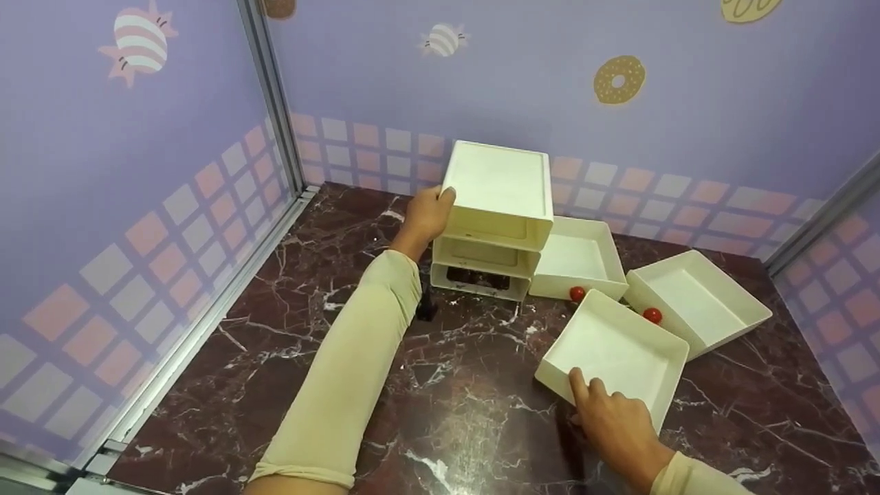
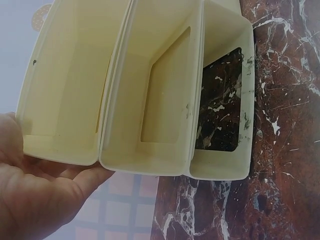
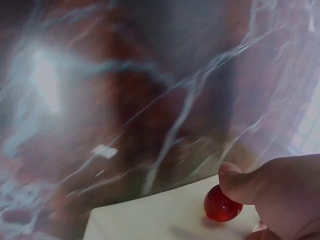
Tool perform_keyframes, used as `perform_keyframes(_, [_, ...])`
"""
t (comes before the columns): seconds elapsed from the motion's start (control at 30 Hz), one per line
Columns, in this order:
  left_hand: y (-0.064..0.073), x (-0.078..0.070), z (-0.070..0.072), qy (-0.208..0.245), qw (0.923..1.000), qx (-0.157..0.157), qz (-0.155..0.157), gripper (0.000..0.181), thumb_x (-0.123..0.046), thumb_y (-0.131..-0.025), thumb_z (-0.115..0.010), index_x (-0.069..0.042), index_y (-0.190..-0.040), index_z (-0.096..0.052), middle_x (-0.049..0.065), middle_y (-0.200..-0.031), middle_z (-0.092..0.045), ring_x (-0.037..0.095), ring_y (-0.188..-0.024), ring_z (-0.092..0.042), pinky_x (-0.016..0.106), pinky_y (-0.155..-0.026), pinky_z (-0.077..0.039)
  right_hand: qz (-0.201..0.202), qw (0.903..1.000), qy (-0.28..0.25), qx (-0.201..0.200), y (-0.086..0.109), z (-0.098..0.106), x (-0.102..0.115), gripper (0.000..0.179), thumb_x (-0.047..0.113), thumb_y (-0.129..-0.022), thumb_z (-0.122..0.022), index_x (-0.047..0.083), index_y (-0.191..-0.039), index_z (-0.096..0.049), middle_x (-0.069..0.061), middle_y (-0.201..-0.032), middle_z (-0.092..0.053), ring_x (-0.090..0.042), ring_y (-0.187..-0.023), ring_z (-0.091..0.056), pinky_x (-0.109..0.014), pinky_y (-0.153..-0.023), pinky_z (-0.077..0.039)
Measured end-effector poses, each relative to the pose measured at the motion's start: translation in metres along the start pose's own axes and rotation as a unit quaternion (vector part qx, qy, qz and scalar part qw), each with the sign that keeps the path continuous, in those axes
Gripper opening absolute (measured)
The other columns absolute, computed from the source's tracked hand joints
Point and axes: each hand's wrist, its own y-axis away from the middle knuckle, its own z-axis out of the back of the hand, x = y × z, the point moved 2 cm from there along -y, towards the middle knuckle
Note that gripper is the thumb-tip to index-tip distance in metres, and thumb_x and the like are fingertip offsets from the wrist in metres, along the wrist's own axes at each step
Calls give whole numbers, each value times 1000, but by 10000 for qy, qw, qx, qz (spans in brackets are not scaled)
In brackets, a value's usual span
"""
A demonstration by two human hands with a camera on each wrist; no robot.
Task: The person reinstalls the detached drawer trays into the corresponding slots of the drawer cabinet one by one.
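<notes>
A white stacked drawer cabinet (image 1: 498,179) with three open-fronted compartments stands near the back wall in the head view. My left hand (image 1: 427,214) grips the left side of its top section, thumb near the upper edge. All three compartments (image 2: 165,95) show bare insides in the left wrist view. At the front right, my right hand (image 1: 619,426) holds a white drawer (image 1: 619,344) by its near wall, fingers reaching over the rim. In the right wrist view, the thumb presses against the drawer's red round knob (image 3: 222,204).
Two more white drawers lie right of the cabinet: one beside it (image 1: 581,251), another farther right (image 1: 708,302). Their red knobs face forward. A small black object (image 1: 426,306) is partly hidden behind my left sleeve. Walls enclose the dark marble-patterned table (image 1: 454,412).
</notes>
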Motion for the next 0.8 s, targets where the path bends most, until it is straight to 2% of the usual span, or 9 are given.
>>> perform_keyframes(0.07, [0, 0, 0, 2, 10000, 19, 0, 38, -33, -107, -41, -18, -72, -41, 1, -69, -36, 23, -72, -40, 31, -70, -35, 91, 9999, 56, 79, 0, 6, 11, 73, 37, -70, -92, 7, -123, -52, -8, -74, -52, -26, -46, -50, -41, -37, -42])
perform_keyframes(0.23, [-1, 1, -1, 52, 9999, 99, 28, 39, -34, -107, -40, -18, -72, -40, -1, -66, -36, 20, -66, -37, 31, -67, -34, 373, 9970, 25, 671, -4, 26, 45, 66, 46, -80, -82, 14, -130, -51, -5, -85, -61, -20, -52, -50, -33, -40, -42])
perform_keyframes(0.33, [-2, 3, 0, 68, 9999, 134, 40, 40, -34, -108, -40, -18, -71, -39, -2, -64, -36, 18, -61, -34, 31, -64, -33, 586, 9943, -149, 877, -9, 34, 66, 62, 43, -84, -80, 16, -131, -49, -4, -88, -61, -19, -54, -50, -30, -40, -42])
perform_keyframes(0.4, [-2, 3, 1, 82, 9999, 135, 50, 40, -34, -108, -40, -18, -71, -39, -3, -63, -36, 17, -60, -34, 30, -63, -32, 747, 9934, -238, 836, -12, 38, 79, 60, 32, -83, -82, 16, -131, -49, -4, -86, -60, -19, -54, -50, -30, -40, -43])
perform_keyframes(0.47, [-3, 3, 1, 67, 9999, 135, 68, 39, -34, -108, -39, -18, -72, -40, -3, -64, -36, 17, -61, -35, 30, -64, -33, 896, 9929, -253, 738, -15, 39, 90, 62, 21, -78, -82, 16, -130, -50, -4, -86, -59, -20, -55, -51, -31, -40, -44])
perform_keyframes(0.53, [-2, 3, 1, 57, 9998, 140, 102, 39, -34, -108, -39, -18, -72, -41, -2, -65, -36, 18, -63, -35, 31, -64, -33, 1016, 9924, -182, 675, -17, 39, 99, 65, 17, -73, -81, 18, -131, -50, -4, -86, -59, -20, -55, -51, -31, -40, -43])
perform_keyframes(0.7, [-1, 1, 0, 4, 9999, 71, 130, 38, -34, -107, -40, -18, -72, -40, -1, -66, -36, 20, -66, -36, 31, -67, -34, 1164, 9903, -52, 763, -23, 37, 119, 64, 20, -76, -79, 21, -132, -48, -2, -85, -56, -20, -55, -50, -31, -41, -42])
perform_keyframes(0.8, [0, 1, -1, 42, 9999, 53, 132, 40, -34, -107, -41, -18, -71, -39, -1, -66, -36, 20, -67, -36, 31, -67, -33, 1179, 9912, 18, 601, -27, 35, 130, 61, 18, -77, -76, 21, -131, -47, -2, -83, -54, -19, -54, -48, -31, -40, -40])
